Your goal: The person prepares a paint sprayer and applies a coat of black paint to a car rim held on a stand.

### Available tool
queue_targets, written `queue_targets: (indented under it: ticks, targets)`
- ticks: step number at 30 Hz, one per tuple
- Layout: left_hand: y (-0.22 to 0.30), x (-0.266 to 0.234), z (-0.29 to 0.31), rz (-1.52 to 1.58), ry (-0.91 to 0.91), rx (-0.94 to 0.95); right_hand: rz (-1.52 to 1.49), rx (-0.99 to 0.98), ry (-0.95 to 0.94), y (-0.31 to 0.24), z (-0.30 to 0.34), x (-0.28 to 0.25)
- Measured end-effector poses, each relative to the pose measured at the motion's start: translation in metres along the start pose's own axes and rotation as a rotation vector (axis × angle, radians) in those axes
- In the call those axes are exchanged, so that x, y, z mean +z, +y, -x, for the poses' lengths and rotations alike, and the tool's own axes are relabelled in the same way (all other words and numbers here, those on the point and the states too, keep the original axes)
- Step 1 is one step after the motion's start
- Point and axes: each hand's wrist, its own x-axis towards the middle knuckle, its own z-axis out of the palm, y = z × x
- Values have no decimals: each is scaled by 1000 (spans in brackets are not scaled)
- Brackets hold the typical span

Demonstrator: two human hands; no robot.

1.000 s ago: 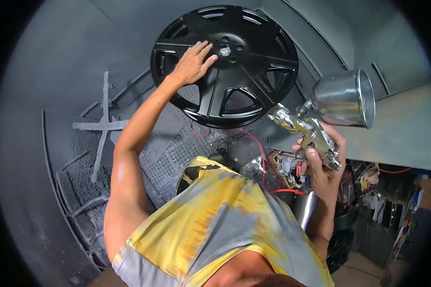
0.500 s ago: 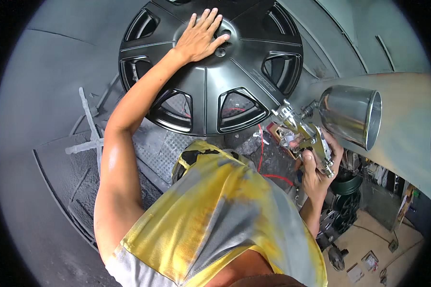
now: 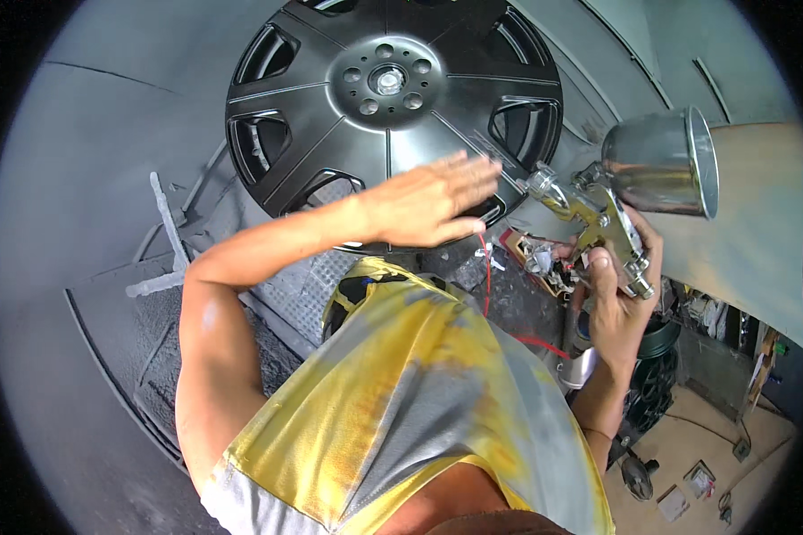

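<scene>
A black car wheel [image 3: 317, 134] with broad spokes lies face up in front of me, its round hub and bolt holes uncovered. My left hand [image 3: 433, 203] is stretched flat over its near right edge, fingers straight and slightly blurred, holding nothing; whether it touches the wheel I cannot tell. To the right, my right hand [image 3: 623, 308] is wrapped round a metal spray gun [image 3: 589, 217]. The gun's nozzle points toward the wheel's right rim. A shiny metal paint cup [image 3: 656, 165] is attached to the gun and tilts to the right.
A grey-coated metal stand [image 3: 167, 234] is at the left. Beneath the gun sits an open box [image 3: 540, 261] of small items, with a red hose [image 3: 535, 341] near it. More dark wheels [image 3: 651, 388] are stacked at the lower right. A pale curved panel [image 3: 758, 205] rises beyond the cup.
My left hand has left the wheel's hub and swept toward me and to the right, uncovering the bolt holes. My right hand has shifted a little to the right with the spray gun.
</scene>
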Motion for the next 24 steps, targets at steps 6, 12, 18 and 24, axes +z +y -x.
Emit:
queue_targets:
  ticks: [6, 12, 18, 24]
  targets:
    - [65, -15, 14, 477, 201, 10, -51, 26, -62, -38, -14, 10]
    - [87, -100, -13, 210, 637, 175, 10, -127, -110, -45, -27, 13]
    - [86, -156, -55, -122, 615, 287, 18, -273, -159, -37, -34, 19]
    - [90, -162, -64, -61, 548, 364, 8, -330, -181, -42, -27, 22]
